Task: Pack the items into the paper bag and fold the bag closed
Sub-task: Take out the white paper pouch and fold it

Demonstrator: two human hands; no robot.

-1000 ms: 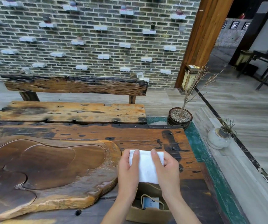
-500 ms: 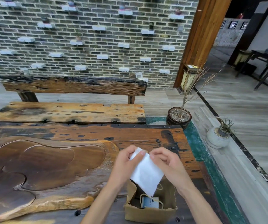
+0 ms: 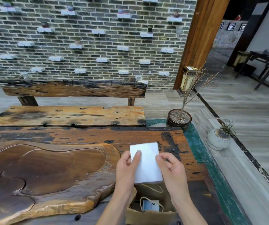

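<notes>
- Carved wooden tray (image 3: 46,172): lies on the counter (image 3: 98,135) at far left, apart from the packing.
- Left hand (image 3: 125,174): grip clamped on the left edge of the white packet (image 3: 146,164), thumb on its face.
- White packet: flat, pale, rectangular, soft-looking; held tilted in the air just above the bag mouth, not yet inside.
- Right hand (image 3: 171,169): grip pinching the packet's right edge, remaining fingers curled.
- Paper bag (image 3: 150,215): brown, upright at the counter's near edge, mouth open, cord handles and a small blue-and-white box (image 3: 150,207) inside.
- Risk: the packet looks nearly as wide as the opening; lowered askew, it could catch the rim, crumple, or tip the light bag.
</notes>
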